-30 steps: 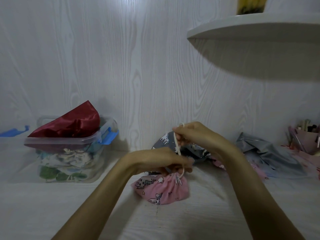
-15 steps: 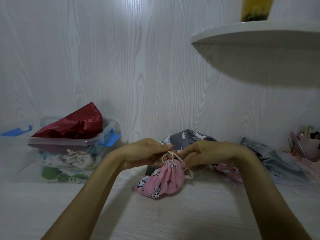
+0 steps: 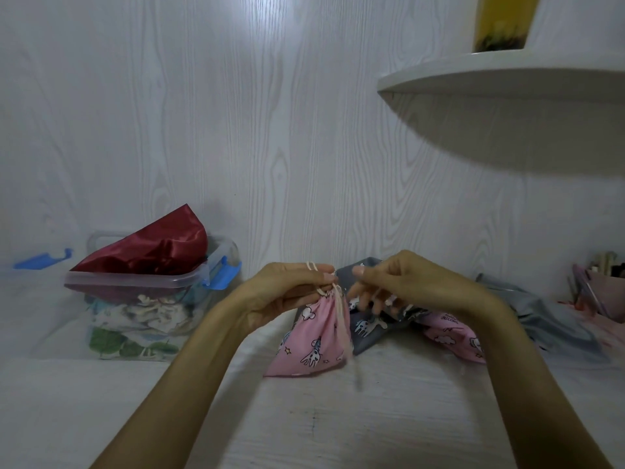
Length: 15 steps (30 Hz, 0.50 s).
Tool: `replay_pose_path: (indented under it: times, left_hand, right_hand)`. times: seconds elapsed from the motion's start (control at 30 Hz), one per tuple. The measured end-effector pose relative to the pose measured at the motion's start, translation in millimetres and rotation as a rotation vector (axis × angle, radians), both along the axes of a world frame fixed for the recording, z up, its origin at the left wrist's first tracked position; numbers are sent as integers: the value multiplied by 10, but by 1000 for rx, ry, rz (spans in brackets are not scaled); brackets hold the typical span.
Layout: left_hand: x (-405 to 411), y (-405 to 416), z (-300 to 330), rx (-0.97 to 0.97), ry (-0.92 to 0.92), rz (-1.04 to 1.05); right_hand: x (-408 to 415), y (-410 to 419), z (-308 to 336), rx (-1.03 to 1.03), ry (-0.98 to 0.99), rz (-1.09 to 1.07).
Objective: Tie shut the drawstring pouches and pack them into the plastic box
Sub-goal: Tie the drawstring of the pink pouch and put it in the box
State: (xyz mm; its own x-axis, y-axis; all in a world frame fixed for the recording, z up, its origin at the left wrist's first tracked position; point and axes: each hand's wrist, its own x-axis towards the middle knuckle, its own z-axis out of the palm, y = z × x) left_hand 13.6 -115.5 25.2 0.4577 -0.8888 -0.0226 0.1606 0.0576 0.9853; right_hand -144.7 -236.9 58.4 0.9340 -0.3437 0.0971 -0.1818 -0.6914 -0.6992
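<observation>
My left hand point(image 3: 287, 294) pinches the cord point(image 3: 340, 319) at the pink pouch's point(image 3: 313, 343) gathered neck. My right hand point(image 3: 402, 287) hovers beside it, fingers loosely curled, holding nothing I can make out.

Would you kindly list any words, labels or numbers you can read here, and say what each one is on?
Second pink pouch, behind the right wrist: a short dark printed word near its top edge, too blurred to read for certain.
Pink pouch held by the left hand: animal, star and cloud prints only, no text.
Plastic box, shelf: no text legible.
</observation>
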Motion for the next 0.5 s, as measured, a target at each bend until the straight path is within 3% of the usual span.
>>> replay_pose_path:
  times: [0.13, 0.33, 0.5]
  left_hand:
    - [-4, 7, -3, -4, -109, -16]
    - [-9, 24, 5, -57, -290, 2]
    - [-22, -7, -13, -14, -534, 91]
  right_hand:
    - [122, -37, -126, -1, -105, -8]
    - [201, 1, -233, 203, -90, 54]
    - [250, 4, -305, 155, -26, -30]
